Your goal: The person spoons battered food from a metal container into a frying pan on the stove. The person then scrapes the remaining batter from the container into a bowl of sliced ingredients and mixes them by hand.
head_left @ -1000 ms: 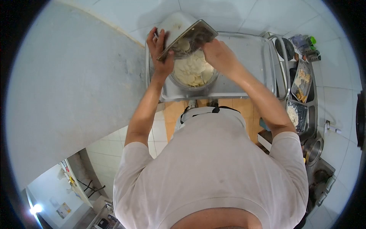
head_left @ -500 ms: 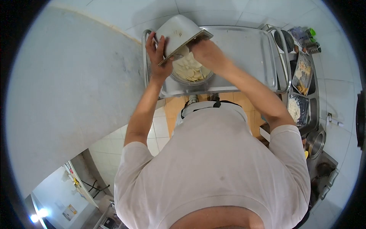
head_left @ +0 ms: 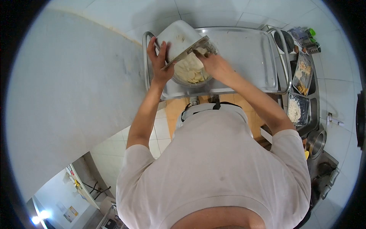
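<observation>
My left hand (head_left: pixel 160 63) grips the near left edge of a deep metal pan (head_left: pixel 178 40), fingers spread along its outer side. The pan is tilted, its open side facing down and right over a round bowl (head_left: pixel 192 84). Pale flat slices (head_left: pixel 189 73), of a food I cannot name for certain, fill the bowl. At the pan's mouth, my right hand (head_left: pixel 215 65) has its fingers curled beside a broad pale piece. Whether that piece is a tool or food I cannot tell. The fingertips are partly hidden.
Beneath the bowl is a metal trolley (head_left: pixel 248 57) with raised rails. On the right stand a tray of food pieces (head_left: pixel 304 72), a tray of white food (head_left: pixel 298 108) and a metal pot (head_left: pixel 316 143). A grey wall surface (head_left: pixel 76 76) borders the left side.
My right hand has moved out from inside the pan, down and right, so the pale piece beside its fingers now shows. The pan has shifted slightly lower.
</observation>
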### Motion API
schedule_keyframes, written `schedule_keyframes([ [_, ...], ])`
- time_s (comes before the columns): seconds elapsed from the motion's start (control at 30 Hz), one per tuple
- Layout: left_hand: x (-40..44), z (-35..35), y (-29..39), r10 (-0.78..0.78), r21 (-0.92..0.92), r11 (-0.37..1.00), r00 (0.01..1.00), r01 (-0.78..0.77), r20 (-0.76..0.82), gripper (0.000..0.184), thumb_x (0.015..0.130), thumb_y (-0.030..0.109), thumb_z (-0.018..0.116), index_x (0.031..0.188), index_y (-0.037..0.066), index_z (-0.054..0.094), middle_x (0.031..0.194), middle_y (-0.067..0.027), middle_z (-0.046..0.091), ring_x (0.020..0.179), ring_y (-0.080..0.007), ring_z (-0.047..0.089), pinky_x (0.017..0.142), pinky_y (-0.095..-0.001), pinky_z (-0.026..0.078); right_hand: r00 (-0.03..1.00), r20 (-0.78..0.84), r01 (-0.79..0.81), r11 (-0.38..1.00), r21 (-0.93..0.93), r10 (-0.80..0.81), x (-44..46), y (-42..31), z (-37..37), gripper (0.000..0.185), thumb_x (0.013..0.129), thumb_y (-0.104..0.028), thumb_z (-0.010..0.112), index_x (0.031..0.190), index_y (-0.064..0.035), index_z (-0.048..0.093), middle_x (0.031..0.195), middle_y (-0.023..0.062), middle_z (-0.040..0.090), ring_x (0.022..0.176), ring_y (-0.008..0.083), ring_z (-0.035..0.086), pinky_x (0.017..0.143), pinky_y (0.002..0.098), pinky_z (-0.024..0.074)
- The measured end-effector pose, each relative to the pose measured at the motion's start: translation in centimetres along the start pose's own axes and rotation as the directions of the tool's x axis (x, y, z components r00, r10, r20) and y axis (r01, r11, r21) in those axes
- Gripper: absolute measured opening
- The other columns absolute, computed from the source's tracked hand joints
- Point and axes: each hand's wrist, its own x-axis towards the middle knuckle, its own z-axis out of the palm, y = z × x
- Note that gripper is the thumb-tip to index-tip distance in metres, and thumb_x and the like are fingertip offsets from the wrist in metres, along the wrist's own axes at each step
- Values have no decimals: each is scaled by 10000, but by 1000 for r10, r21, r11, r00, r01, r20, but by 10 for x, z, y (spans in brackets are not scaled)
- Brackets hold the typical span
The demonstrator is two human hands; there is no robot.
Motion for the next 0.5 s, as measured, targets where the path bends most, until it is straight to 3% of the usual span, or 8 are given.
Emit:
schedule_keyframes([
  [0.07, -8, 4, -7, -23, -111, 994, 999, 20, -27, 675, 841, 199, 707, 1463, 119, 460, 1527, -245, 217, 1410, -436, 249, 1148, -506, 249, 998, -25, 60, 998, 3, -60, -7, 16, 12, 510, 896, -56, 460, 1402, -109, 496, 951, 277, 660, 840, 429, 665, 738, 497, 553],
  [0.2, -10, 3, -4, 1, -76, 997, 1000, 0, 2, 685, 849, 231, 705, 1471, 104, 446, 1526, -250, 217, 1408, -436, 250, 1145, -508, 253, 993, -119, 20, 999, -48, -26, 9, 29, 14, 548, 889, -63, 470, 1424, -181, 492, 945, 264, 657, 854, 413, 667, 750, 476, 554],
  [0.27, -8, 3, 4, 31, -40, 999, 1000, -30, 7, 687, 863, 262, 701, 1475, 96, 437, 1525, -251, 213, 1409, -433, 249, 1145, -509, 253, 993, -53, 99, 991, -92, -104, 31, 42, 36, 574, 873, -59, 485, 1431, -194, 488, 940, 264, 651, 835, 409, 668, 735, 471, 557],
  [0.4, -2, 7, 7, 15, -47, 999, 999, -17, -45, 651, 920, 327, 654, 1480, 84, 426, 1526, -249, 208, 1405, -425, 259, 1139, -514, 262, 968, -185, 160, 985, -65, -169, -1, 25, 23, 435, 905, -80, 490, 1331, -111, 574, 947, 237, 650, 808, 407, 676, 669, 475, 565],
  [0.5, -7, 9, -2, -56, -97, 994, 995, 49, -77, 637, 958, 356, 606, 1494, 81, 399, 1524, -238, 215, 1402, -420, 264, 1138, -509, 264, 981, -100, 162, 985, -61, -167, -9, 27, 12, 425, 907, -71, 481, 1322, -107, 563, 968, 232, 651, 815, 407, 677, 676, 470, 562],
])
